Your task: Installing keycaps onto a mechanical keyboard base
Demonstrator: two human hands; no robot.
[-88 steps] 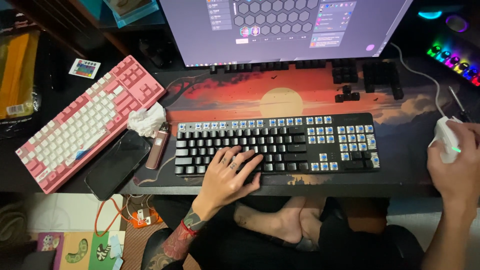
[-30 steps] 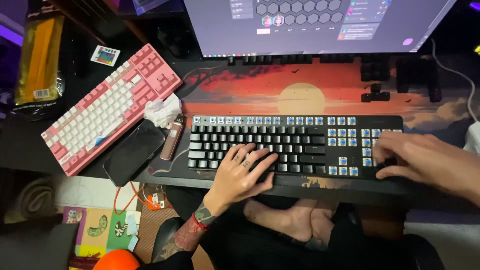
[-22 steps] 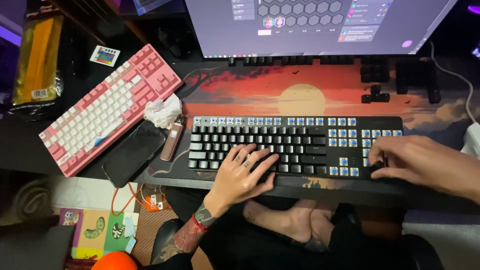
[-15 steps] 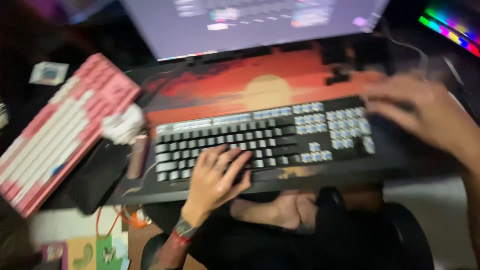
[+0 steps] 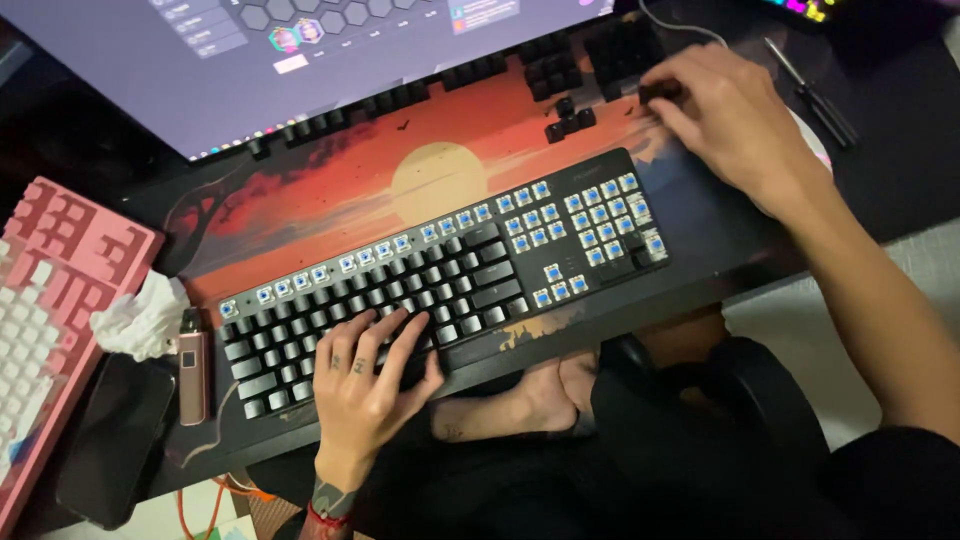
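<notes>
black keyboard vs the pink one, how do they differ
The black keyboard lies mid-mat with the left hand on it; the pink keyboard sits untouched at the left edge, partly out of view. The black keyboard has many caps off, baring blue switches; the pink keyboard's visible keys are capped, pink and white. Both lie flat and angled on the desk.

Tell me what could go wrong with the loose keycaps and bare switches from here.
The right hand is pinching a keycap among loose black keycaps scattered on the desk mat; a sweep of the wrist could knock some off. The keyboard has many bare blue switches, so a cap could go on the wrong one. The left hand rests on the keys near the desk edge; leaning on it might tip or slide the board.
</notes>
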